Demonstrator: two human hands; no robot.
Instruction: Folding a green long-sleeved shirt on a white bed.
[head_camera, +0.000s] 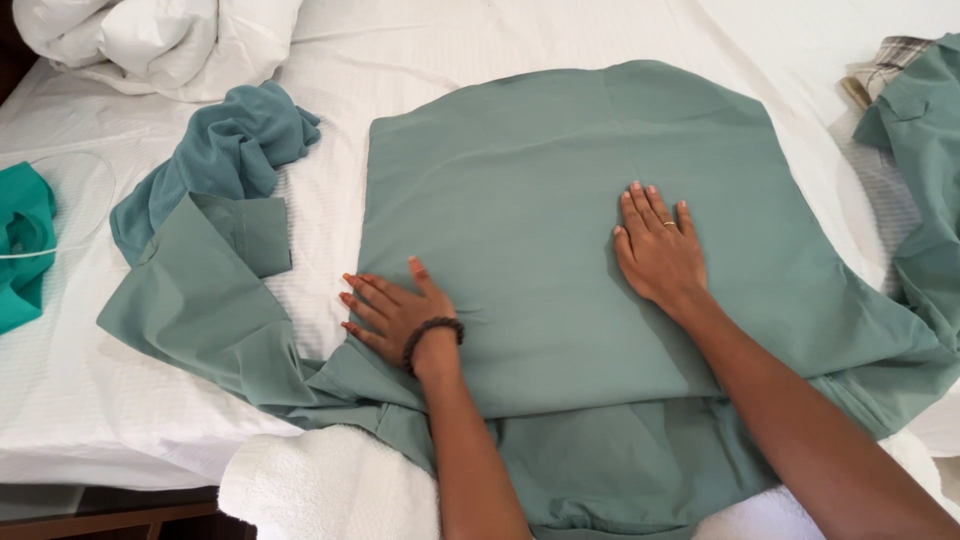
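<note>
White bedding covers the bed (90, 400) across the whole view, its sheet woven in a fine waffle texture; a dark wooden frame edge shows at the bottom left corner.

Nearest: a white terry towel (320, 490), thick and folded, lying at the bed's near edge, partly under the hem of the garment.

On it and beyond: a large sage-green woven cotton garment (560, 200), spread flat over the middle of the bed. One sleeve with a folded cuff trails off to the left; the fabric on the right bunches toward the bed's edge.

Left hand (395, 312): palm down, fingers spread and pointing left, pressed flat on the garment's left fold edge. Grip released, nothing grasped. A dark beaded bracelet (432, 338) circles the wrist; the nails are painted red-orange.

Right hand (657, 252): palm down, fingers together and pointing away, flat on the garment's middle. Grip released, nothing grasped. A thin gold ring (669, 224) sits on one finger.

Left edge: a bright teal cloth (22, 245), crumpled, well apart from the garment, with a thin white cord looping near it.

Farther left: a crumpled dusty-blue knit garment (225, 150), touching the sleeve.

Right edge: a second sage-green fabric piece (920, 130), with a plaid cloth (895, 58) just behind it.

Farthest, top left: a bunched white duvet (160, 40).
</note>
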